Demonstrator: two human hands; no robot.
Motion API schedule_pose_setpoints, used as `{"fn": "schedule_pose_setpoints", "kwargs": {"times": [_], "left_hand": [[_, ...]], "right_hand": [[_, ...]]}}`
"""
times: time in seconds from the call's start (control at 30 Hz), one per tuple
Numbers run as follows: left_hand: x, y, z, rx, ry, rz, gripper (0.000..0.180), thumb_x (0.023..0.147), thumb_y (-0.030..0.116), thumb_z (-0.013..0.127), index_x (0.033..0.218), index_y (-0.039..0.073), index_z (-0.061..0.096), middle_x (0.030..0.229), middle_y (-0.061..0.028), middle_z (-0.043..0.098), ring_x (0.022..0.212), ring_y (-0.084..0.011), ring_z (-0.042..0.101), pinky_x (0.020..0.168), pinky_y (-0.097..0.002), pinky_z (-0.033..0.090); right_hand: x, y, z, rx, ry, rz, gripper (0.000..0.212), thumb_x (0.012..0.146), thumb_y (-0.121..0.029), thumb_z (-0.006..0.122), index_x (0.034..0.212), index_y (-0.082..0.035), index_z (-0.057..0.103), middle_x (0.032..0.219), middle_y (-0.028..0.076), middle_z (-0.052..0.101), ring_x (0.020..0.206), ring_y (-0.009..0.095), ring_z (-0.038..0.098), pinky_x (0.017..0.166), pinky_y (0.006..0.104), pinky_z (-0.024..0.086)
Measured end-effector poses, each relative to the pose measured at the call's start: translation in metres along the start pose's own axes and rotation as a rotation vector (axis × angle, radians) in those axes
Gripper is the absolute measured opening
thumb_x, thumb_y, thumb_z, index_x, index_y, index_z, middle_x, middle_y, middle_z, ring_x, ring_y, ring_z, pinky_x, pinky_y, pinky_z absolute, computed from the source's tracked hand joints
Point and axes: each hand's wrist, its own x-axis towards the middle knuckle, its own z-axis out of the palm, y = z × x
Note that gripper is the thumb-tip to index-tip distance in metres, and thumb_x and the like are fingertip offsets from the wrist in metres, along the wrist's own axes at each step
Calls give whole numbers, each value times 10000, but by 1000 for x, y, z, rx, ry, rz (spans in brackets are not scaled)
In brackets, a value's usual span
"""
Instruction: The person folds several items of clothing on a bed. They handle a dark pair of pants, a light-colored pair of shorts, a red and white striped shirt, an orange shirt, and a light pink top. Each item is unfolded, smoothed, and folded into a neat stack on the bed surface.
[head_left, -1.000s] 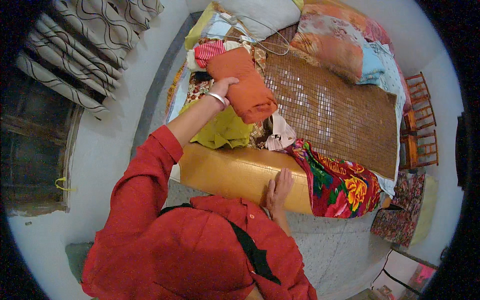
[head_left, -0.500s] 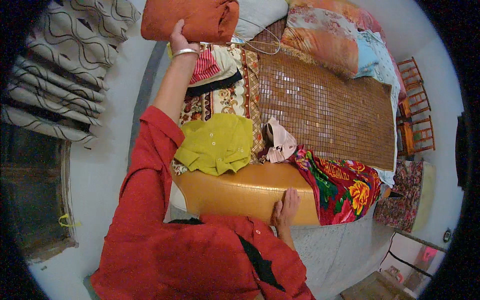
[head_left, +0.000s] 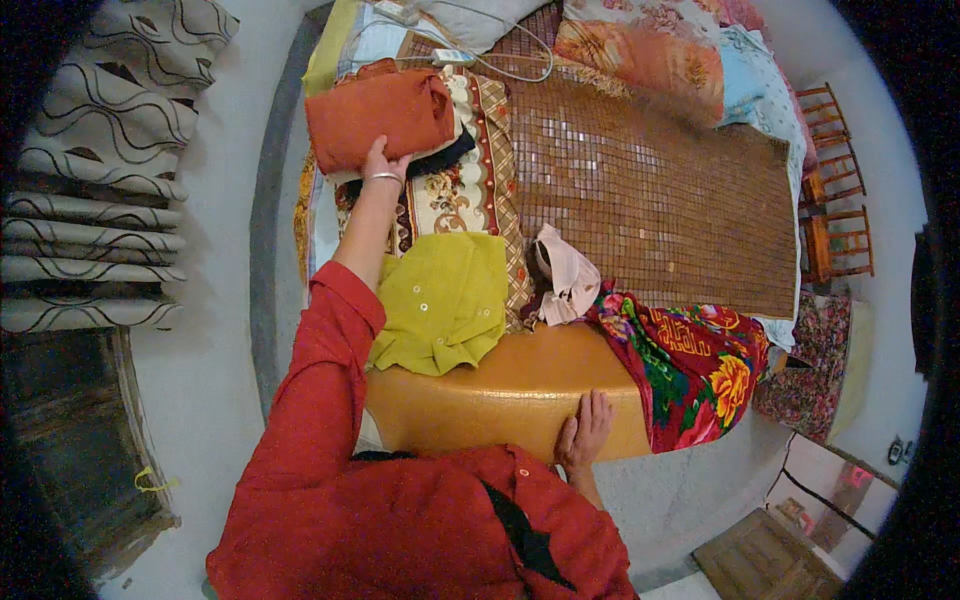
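Observation:
At the far left of the bed, my left hand (head_left: 384,164) grips the near edge of a folded rust-orange garment (head_left: 372,118); its fingers are mostly hidden under the cloth. The garment lies over the small pile of folded clothes, where a dark cloth (head_left: 452,152) still shows at the side. Nearer to me is a yellow-green buttoned shirt (head_left: 445,300), loosely folded. My right hand (head_left: 587,430) lies flat with fingers stretched on the shiny golden bed end (head_left: 500,400), holding nothing.
A pale pink cap (head_left: 570,280) sits beside the shirt. To its right, a red floral blanket (head_left: 690,360) hangs over the bed end. A brown tile mat (head_left: 660,210) covers the bed's middle; a white cable (head_left: 545,50) loops at the back.
My left hand has brought the rust-orange garment down and nearer, from above the pile onto it. My right hand stays flat on the bed end.

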Motion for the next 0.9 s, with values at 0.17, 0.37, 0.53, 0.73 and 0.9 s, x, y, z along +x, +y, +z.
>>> {"fn": "schedule_pose_setpoints", "kwargs": {"times": [0.17,0.37,0.53,0.73,0.9], "left_hand": [[4,14,-8,202,-133,44,652,764,235,705,1308,152,354,1323,-100,396,1209,-323,389,960,-592,327],[-39,7,-11,579,-108,-184,708,712,450,709,1218,55,411,1152,-187,475,1032,-339,531,901,-474,456],[-61,-63,-48,932,-410,-347,343,813,334,633,924,26,529,876,-95,579,837,-239,598,792,-362,514],[-107,-194,-89,1056,-770,-566,206,800,149,642,980,59,601,852,-32,617,728,-114,584,631,-241,491],[-115,-276,-137,1451,-796,-242,496,741,284,698,1157,45,572,1011,-64,630,823,-136,593,735,-270,471]], "right_hand": [[2,2,-3,-17,-27,-7,424,862,-178,445,1255,-18,444,1337,159,397,1253,347,339,1042,513,215],[10,-5,-8,29,-43,51,427,856,-162,462,1261,-30,444,1335,150,402,1265,332,324,1050,489,211],[7,-2,-7,38,-7,30,425,860,-173,445,1263,-36,448,1341,136,399,1262,325,332,1043,495,220],[2,9,0,35,11,14,403,859,-179,440,1232,-32,480,1325,137,420,1245,328,364,1034,491,238],[7,6,-4,100,23,18,384,857,-160,427,1207,-21,497,1300,148,447,1231,337,383,1025,492,250]]}}
